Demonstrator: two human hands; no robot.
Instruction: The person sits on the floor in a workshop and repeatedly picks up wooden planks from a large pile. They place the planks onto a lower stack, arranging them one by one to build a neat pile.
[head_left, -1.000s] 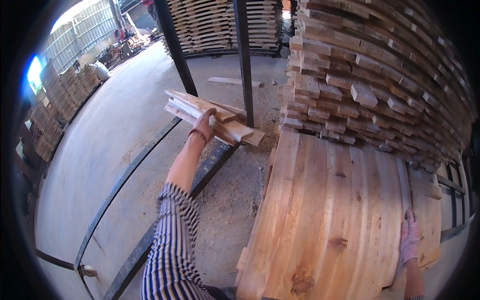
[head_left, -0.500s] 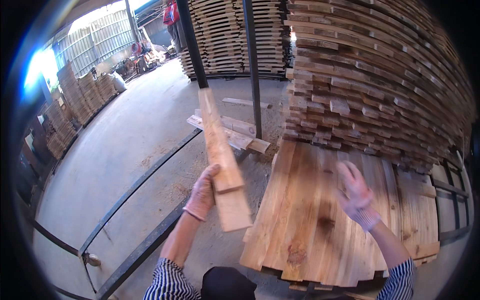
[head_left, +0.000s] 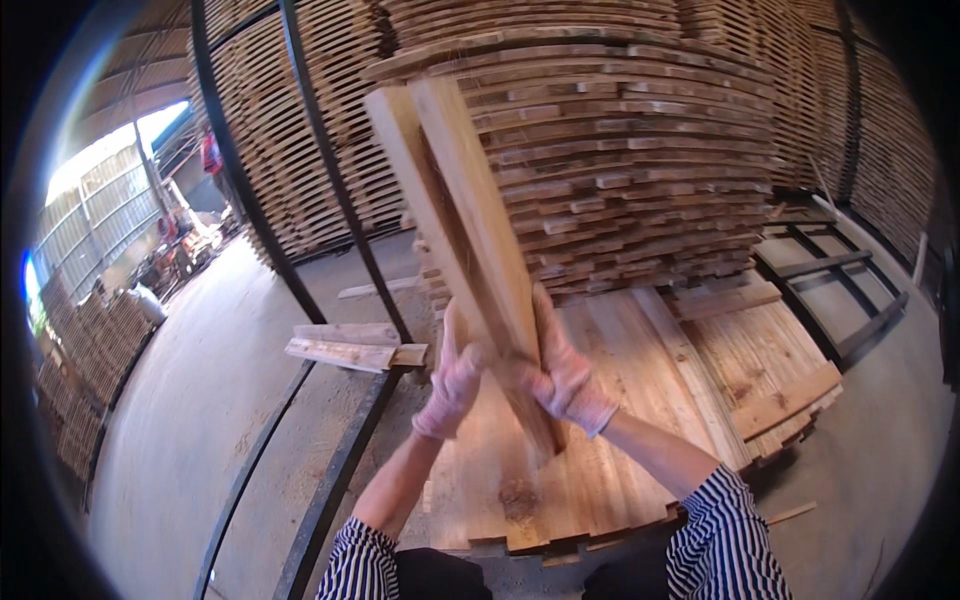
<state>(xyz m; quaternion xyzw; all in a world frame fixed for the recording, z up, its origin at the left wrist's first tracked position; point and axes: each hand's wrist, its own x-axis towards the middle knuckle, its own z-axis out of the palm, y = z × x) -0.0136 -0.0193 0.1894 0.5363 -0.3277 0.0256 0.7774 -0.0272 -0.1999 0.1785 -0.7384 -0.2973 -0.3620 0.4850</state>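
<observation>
My left hand in a light knit glove is closed on the left side of a pair of boards. My right hand, gloved alike, grips their right side. One long pale board leans up and to the left, a narrow dark gap separating it from the other board. Their lower ends hang just above a low layer of side-by-side planks; the exact hold of the fingers and the lower ends are blurred. Which hand bears which board, I cannot tell.
A tall stack of boards rises behind the plank layer. Loose board pieces lie on the left by dark metal rails. Thin black posts stand at back left. More metal framing lies right of the layer.
My right hand has come from over the planks to grip the boards, which only my left hand held before. The boards now stand apart along their length. The view has turned right.
</observation>
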